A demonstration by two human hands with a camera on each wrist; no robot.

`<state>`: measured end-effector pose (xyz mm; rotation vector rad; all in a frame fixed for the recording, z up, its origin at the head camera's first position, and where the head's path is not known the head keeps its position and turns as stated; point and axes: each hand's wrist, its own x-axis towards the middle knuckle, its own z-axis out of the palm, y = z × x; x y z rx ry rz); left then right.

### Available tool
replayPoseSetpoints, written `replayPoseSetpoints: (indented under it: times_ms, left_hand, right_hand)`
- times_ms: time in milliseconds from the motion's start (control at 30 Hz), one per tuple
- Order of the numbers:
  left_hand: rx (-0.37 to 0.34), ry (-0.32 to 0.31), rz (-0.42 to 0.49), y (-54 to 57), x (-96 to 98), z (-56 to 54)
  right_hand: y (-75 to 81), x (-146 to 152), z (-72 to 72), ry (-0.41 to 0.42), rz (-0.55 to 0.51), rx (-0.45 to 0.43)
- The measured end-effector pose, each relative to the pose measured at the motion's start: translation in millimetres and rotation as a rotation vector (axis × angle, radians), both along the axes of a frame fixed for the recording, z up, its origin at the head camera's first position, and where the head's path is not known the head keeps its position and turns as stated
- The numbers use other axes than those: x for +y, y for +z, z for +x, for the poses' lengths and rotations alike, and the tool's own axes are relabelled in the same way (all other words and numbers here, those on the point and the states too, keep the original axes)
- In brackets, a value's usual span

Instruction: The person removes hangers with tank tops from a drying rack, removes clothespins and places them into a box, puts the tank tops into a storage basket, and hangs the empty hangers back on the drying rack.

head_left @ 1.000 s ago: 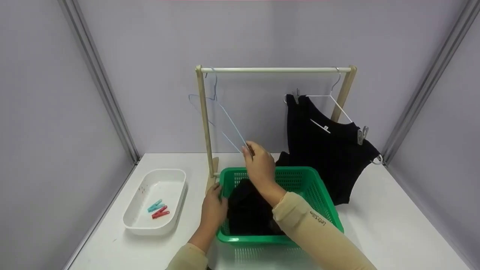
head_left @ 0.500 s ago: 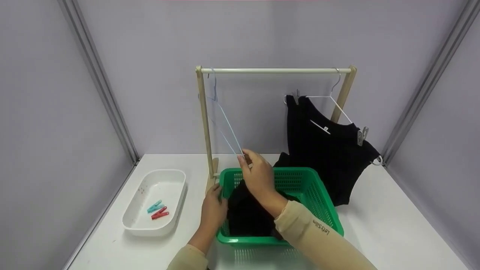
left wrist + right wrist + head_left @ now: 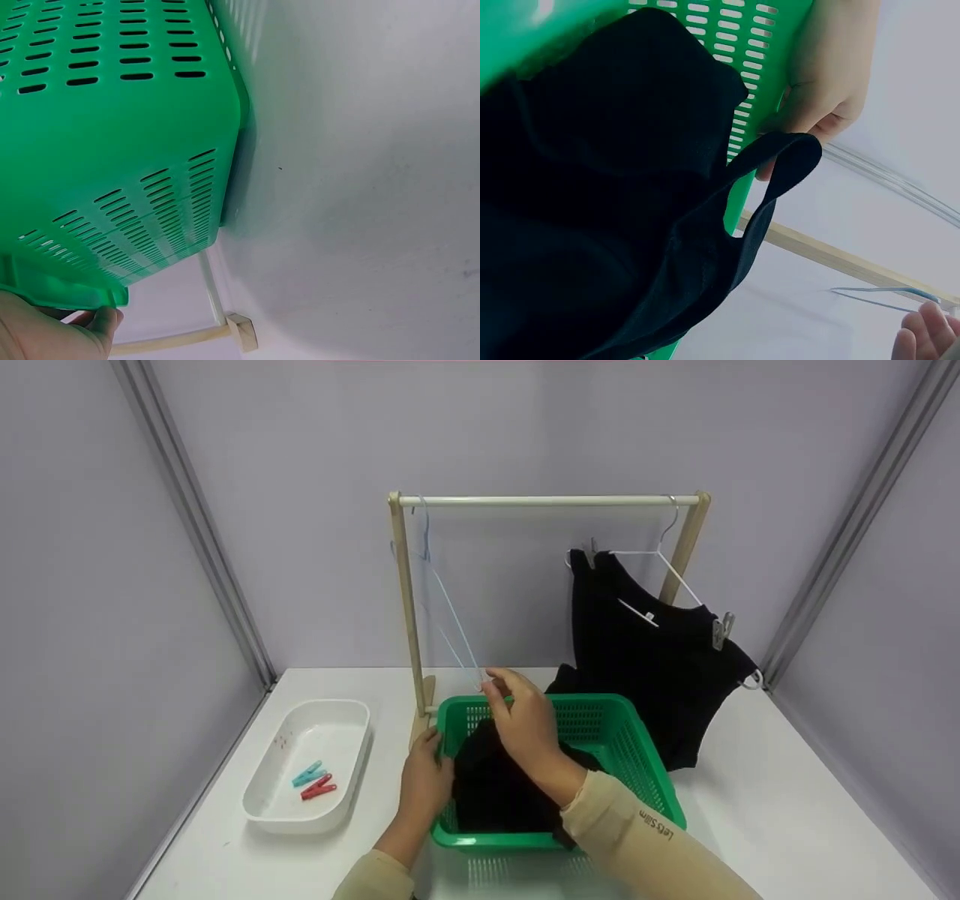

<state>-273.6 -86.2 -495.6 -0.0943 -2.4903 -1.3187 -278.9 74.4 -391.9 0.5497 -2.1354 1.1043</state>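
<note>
A light blue wire hanger hangs by its hook near the rack's left end. My right hand pinches its lower corner between thumb and forefinger, above the green basket. In the right wrist view, these fingers show at the hanger's end. On the basket's left side, my left hand grips the rim. The left wrist view shows its thumb and fingers around the rim. A crumpled black garment fills the left part of the basket. One of its straps sticks up in the right wrist view.
The rack's white bar spans two wooden posts. At its right end a black top hangs on a white hanger with metal clips. A white tray on the left holds blue and red clothespins.
My right hand has moved slightly down, drawing the blue hanger's lower corner down with it. The hanger has swung narrower in view. My left hand stays on the basket rim.
</note>
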Motion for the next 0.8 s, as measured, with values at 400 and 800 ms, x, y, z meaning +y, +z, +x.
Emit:
replayPoseSetpoints:
  times_ms: [400, 800]
  left_hand:
    - [-0.002, -0.008, 0.034, 0.3, -3.2, -0.7]
    - [0.002, -0.015, -0.002, -1.2, -1.9, -0.1]
  right_hand:
    - [4.8, 18, 9.4, -0.013, 0.001, 0.003]
    - [9.2, 54, 16.2, -0.067, 0.021, 0.038]
